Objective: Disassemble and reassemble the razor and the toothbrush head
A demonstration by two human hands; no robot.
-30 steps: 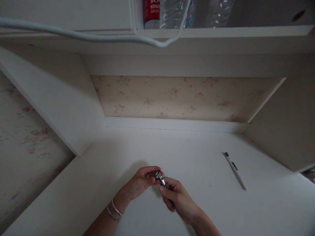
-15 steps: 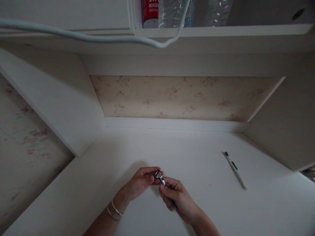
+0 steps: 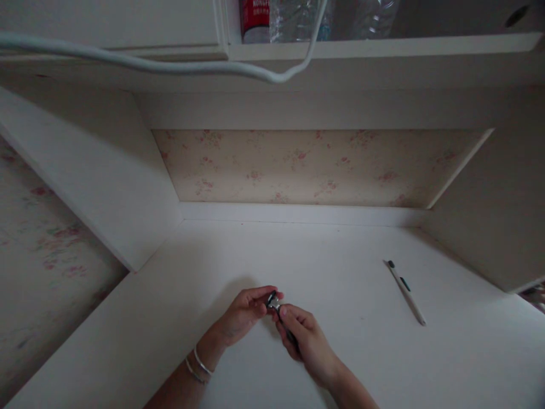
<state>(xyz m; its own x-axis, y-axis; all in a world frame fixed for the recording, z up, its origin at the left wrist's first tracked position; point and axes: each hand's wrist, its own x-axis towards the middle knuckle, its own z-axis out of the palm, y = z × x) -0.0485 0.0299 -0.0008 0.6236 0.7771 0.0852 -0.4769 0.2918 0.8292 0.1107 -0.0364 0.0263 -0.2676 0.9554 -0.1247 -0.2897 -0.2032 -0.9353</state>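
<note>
Over the white desktop, a razor (image 3: 273, 302) with a silver neck and dark handle lies between my two hands. My left hand (image 3: 243, 315), with bracelets at the wrist, pinches the razor's head between thumb and fingers. Wrapped around the handle is my right hand (image 3: 304, 332), its thumb pressed near the neck. The fingers cover much of the handle and part of the head. To the right lies a white pen (image 3: 406, 292) with a dark tip and a dark clip, apart from both hands.
The white desk (image 3: 323, 261) meets side panels at left and right. Overhead, a shelf (image 3: 383, 48) holds a red-labelled bottle (image 3: 256, 17) and clear plastic bottles (image 3: 293, 23). A pale cable (image 3: 204, 67) hangs across the top of the view.
My right thumb has slid up the handle toward the razor's neck, and the handle is more covered by my fingers. My left hand keeps its grip on the head. The view shifts slightly.
</note>
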